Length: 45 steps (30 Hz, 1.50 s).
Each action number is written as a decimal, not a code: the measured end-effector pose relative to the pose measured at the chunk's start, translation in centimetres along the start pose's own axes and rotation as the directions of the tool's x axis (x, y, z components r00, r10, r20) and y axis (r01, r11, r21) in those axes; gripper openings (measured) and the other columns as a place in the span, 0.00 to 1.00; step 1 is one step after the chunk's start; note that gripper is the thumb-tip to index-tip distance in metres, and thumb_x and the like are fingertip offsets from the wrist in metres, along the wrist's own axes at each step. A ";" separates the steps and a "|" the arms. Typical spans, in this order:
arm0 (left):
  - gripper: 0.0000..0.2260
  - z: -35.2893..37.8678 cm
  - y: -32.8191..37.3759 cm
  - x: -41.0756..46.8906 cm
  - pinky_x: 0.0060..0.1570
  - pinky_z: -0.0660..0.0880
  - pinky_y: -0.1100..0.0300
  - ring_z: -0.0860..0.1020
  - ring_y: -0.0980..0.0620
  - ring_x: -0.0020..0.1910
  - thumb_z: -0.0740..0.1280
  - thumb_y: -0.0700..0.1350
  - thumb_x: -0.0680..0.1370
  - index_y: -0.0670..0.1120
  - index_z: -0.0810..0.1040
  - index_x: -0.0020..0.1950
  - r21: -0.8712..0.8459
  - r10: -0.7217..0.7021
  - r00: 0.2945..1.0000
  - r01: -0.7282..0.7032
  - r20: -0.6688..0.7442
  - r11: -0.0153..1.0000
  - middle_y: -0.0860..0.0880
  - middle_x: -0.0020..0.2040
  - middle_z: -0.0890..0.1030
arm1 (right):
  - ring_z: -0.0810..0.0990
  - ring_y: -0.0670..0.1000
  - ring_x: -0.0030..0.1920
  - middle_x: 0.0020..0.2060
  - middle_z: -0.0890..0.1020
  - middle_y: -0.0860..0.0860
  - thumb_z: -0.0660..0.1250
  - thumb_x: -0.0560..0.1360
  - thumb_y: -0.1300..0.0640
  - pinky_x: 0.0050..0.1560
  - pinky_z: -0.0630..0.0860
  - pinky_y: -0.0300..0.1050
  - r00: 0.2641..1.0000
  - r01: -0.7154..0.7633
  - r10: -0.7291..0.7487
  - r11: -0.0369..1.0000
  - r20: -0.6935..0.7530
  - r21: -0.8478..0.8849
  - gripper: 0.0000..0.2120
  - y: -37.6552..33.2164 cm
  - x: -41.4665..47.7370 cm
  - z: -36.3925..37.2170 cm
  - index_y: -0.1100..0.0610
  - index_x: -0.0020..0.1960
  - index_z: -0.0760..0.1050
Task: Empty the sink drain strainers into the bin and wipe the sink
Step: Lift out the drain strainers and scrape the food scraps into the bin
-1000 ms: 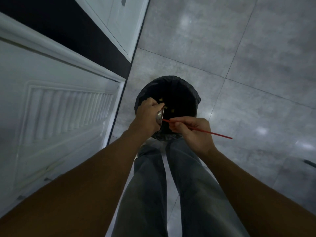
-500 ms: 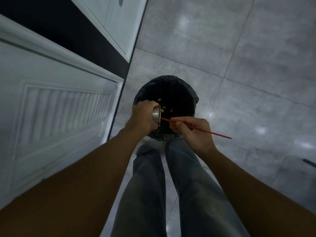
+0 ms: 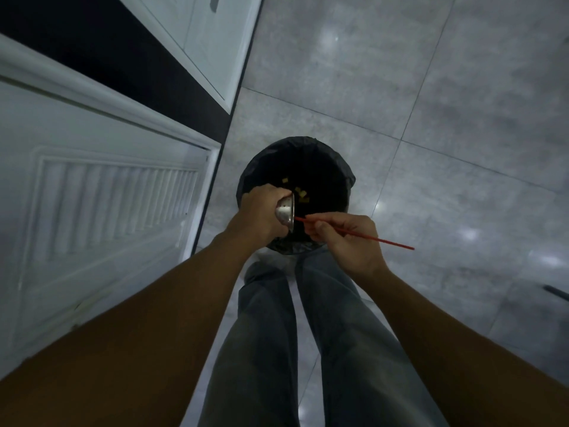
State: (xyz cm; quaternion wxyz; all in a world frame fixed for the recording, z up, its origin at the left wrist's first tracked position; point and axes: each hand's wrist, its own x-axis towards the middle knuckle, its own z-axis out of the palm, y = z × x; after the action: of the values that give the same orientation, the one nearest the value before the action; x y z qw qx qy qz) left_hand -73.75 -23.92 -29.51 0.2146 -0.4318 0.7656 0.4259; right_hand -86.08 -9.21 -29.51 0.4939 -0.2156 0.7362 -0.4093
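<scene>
Head: L hand (image 3: 261,211) grips strainer (image 3: 285,212)

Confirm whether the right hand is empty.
No: the right hand pinches a thin red stick, its tip at the metal strainer that the left hand grips over the bin.
</scene>
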 end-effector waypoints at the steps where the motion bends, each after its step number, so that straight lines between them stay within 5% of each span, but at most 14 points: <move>1: 0.27 0.0 0.2 0.0 0.63 0.73 0.45 0.77 0.43 0.59 0.79 0.40 0.67 0.44 0.78 0.66 0.009 0.002 1.000 -0.002 0.002 1.000 0.43 0.60 0.79 | 0.86 0.48 0.51 0.48 0.87 0.52 0.67 0.79 0.65 0.55 0.83 0.53 1.000 0.001 -0.001 1.000 0.009 -0.017 0.09 0.1 0.0 0.1 0.56 0.54 0.84; 14: 0.42 -0.4 -1.4 -1.6 0.65 0.75 0.48 0.73 0.44 0.67 0.82 0.42 0.64 0.46 0.66 0.74 -0.074 -0.057 0.996 0.052 -0.062 0.996 0.45 0.69 0.70 | 0.85 0.43 0.45 0.46 0.87 0.47 0.67 0.79 0.61 0.47 0.81 0.34 0.990 -0.016 -0.001 0.993 -0.144 -0.119 0.10 -0.2 -0.3 -1.1 0.49 0.54 0.84; 22: 0.44 -5.4 0.9 -10.6 0.58 0.73 0.58 0.73 0.53 0.64 0.81 0.42 0.62 0.54 0.64 0.74 -0.232 0.059 0.980 -0.103 -0.192 0.967 0.53 0.67 0.70 | 0.84 0.41 0.43 0.48 0.85 0.47 0.64 0.81 0.57 0.48 0.83 0.36 0.998 -0.030 0.013 0.961 -0.061 -0.275 0.11 -4.8 -4.2 -2.7 0.49 0.59 0.82; 28: 0.38 -11.2 2.6 -19.3 0.56 0.79 0.54 0.76 0.57 0.58 0.77 0.54 0.60 0.59 0.69 0.69 -0.292 0.014 0.906 -0.151 -0.422 0.944 0.61 0.59 0.72 | 0.83 0.41 0.48 0.47 0.86 0.44 0.62 0.76 0.48 0.55 0.82 0.41 0.982 0.185 -0.186 0.916 0.031 -0.355 0.14 -15.5 -8.0 -0.9 0.47 0.55 0.84; 34: 0.40 -16.2 2.5 -28.0 0.57 0.80 0.58 0.76 0.63 0.56 0.76 0.59 0.56 0.64 0.68 0.67 -0.370 -0.106 0.797 -0.155 -0.594 0.916 0.65 0.58 0.71 | 0.82 0.40 0.45 0.45 0.86 0.43 0.61 0.78 0.51 0.53 0.81 0.38 0.825 0.564 -0.520 0.723 0.222 -0.400 0.14 -27.4 -10.0 3.0 0.51 0.54 0.84; 39: 0.37 -18.9 0.2 -35.4 0.58 0.77 0.58 0.78 0.59 0.55 0.79 0.55 0.56 0.57 0.74 0.65 -0.404 -0.243 0.596 -0.151 -0.765 0.902 0.58 0.57 0.76 | 0.79 0.42 0.43 0.45 0.85 0.52 0.62 0.77 0.60 0.50 0.74 0.28 0.556 0.831 -0.759 0.501 0.339 -0.243 0.14 -34.1 -12.3 8.3 0.62 0.56 0.84; 45: 0.37 -20.0 -5.0 -42.6 0.55 0.75 0.67 0.78 0.62 0.57 0.80 0.59 0.59 0.59 0.74 0.67 -0.538 -0.453 0.368 -0.171 -0.812 0.825 0.58 0.61 0.77 | 0.83 0.52 0.49 0.51 0.84 0.57 0.65 0.76 0.69 0.54 0.79 0.41 0.320 0.945 -0.780 0.301 0.538 -0.126 0.19 -37.8 -15.0 16.5 0.64 0.66 0.78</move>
State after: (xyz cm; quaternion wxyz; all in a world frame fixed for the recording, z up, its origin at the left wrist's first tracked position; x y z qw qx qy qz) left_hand -45.93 -21.60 8.70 -0.3406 -0.7019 0.5556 0.2874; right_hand -68.18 -26.45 6.66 0.2567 -0.7592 0.4513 -0.3925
